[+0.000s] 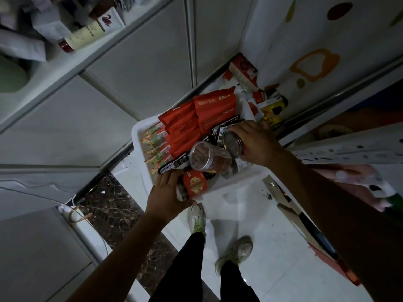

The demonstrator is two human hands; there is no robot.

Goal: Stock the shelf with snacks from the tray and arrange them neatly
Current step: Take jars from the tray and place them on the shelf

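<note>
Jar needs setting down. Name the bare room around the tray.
Free: the pale floor tiles between the near wall of the white plastic tray and the pale shoes. Crowded: inside the tray, red foil packets and a clear plastic jar fill it.

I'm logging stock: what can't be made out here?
Head view only.
Lidded jar in the right hand: label hidden by that hand.
Red-label jar in the left hand: print too dim and small.
Tray: floor covered by red packets.
Shelf at right: blurred, cut off by the edge.

Bare forearms (pixel 122 247); black trousers (pixel 194 271); pale sneakers (pixel 239 251), green laces (pixel 198 223).
</note>
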